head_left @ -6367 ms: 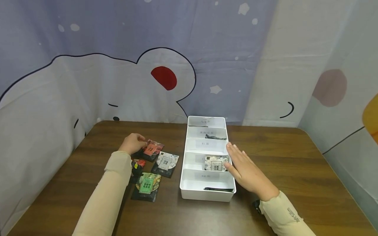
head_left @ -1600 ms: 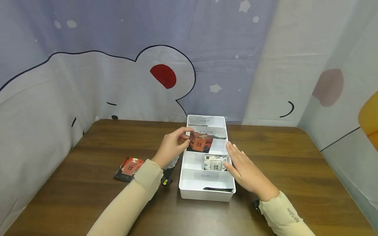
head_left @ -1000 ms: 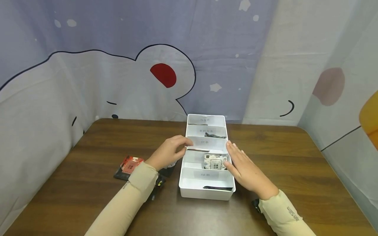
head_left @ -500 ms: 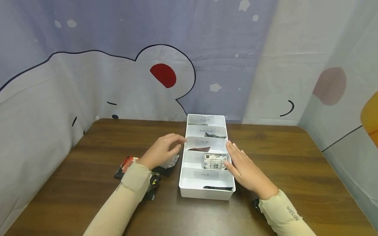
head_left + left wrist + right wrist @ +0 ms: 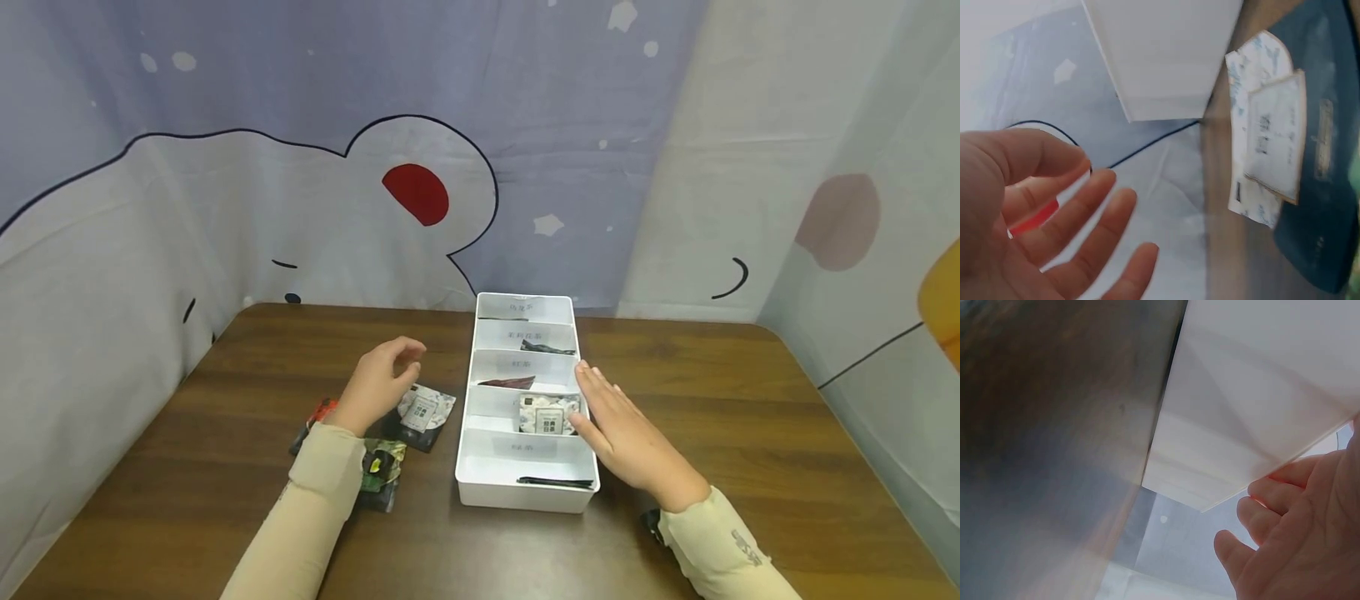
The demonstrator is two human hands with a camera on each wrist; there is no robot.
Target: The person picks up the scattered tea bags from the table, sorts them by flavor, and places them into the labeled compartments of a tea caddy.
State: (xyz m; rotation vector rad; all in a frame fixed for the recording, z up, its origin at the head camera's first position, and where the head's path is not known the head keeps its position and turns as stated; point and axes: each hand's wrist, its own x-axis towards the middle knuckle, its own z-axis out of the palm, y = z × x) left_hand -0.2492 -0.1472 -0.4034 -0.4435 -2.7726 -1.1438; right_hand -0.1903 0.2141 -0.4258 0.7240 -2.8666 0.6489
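My left hand [image 5: 378,383] hovers over the left of the table, fingers loosely bent and nothing in them. Just beyond its thumb lies a white-and-black tea sachet [image 5: 426,408], also seen flat beside the hand in the left wrist view. A green sachet [image 5: 382,487] is partly covered by the left wrist, and a red sachet [image 5: 321,411] is mostly hidden behind the hand. My right hand [image 5: 633,437] rests with straight fingers along the right rim of a white divided box [image 5: 525,497]. In its middle compartment stands a dark red sachet [image 5: 510,382].
Other compartments hold a white floral sachet [image 5: 547,415], a dark sachet [image 5: 547,347], and thin sachet edges at the back and front. Printed labels mark the dividers. A patterned curtain [image 5: 300,208] hangs behind the wooden table [image 5: 720,392].
The left hand took a red sachet from the table, carried it right and let it go in the middle compartment. It has since moved back left. The right hand stays put.
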